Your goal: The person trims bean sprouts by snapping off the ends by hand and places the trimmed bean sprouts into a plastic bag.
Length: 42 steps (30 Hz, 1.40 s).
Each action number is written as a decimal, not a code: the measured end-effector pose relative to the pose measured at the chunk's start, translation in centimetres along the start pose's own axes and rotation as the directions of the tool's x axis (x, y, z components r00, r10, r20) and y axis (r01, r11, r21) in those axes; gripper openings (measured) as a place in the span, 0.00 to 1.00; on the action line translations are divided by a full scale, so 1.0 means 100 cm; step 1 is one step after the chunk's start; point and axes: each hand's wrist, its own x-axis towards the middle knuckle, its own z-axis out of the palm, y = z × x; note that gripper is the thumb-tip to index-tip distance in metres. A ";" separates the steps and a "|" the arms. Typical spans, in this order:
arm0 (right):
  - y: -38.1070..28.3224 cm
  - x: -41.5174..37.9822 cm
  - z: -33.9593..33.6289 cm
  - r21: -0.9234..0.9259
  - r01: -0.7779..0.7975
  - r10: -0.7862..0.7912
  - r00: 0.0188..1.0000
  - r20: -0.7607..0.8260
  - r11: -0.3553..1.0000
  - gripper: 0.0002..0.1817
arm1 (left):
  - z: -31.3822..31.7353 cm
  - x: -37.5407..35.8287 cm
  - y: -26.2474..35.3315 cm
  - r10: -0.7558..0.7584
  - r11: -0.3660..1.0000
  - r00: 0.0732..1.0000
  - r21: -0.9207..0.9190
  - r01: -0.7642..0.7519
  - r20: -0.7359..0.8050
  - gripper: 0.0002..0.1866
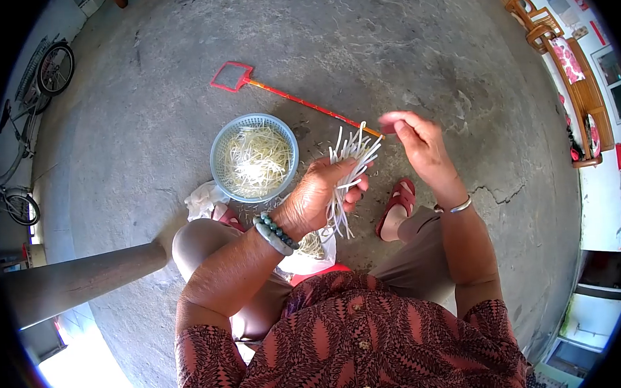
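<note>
My left hand (324, 193) is closed around a bunch of long, thin white bean sprouts (350, 154), their ends sticking out above and below the fingers. To the right of the bunch, my right hand (423, 147) is raised, fingers bent loosely and thumb beside them; nothing shows in it. A blue plastic basket (218, 153) stands on the floor beyond my left hand, with a heap of pale sprouts (257, 161) inside. Partly hidden under my left forearm, a white plastic bag (307, 265) between my legs has more sprouts in it.
A red fly swatter (299, 101) lies on the concrete floor (148, 125) beyond the basket. Small trimmings are scattered around the basket. A brown post-like cylinder (92, 280) is at left, bicycles (55, 68) stand by the left wall, and a wooden bench (587, 95) is at right.
</note>
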 end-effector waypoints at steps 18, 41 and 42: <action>-0.021 0.010 0.025 0.238 0.150 -0.087 0.964 -0.253 0.960 0.14 | -0.006 0.015 0.009 0.035 0.918 0.982 -0.395 0.042 0.187 0.27; -0.038 -0.022 0.019 -0.466 0.496 -0.546 0.837 0.032 0.733 0.16 | 0.002 0.027 0.012 0.163 0.808 0.968 -0.588 -0.021 0.190 0.27; -0.036 -0.022 0.019 -0.448 0.500 -0.553 0.833 0.016 0.741 0.16 | 0.001 0.027 0.012 0.178 0.809 0.963 -0.587 -0.027 0.201 0.27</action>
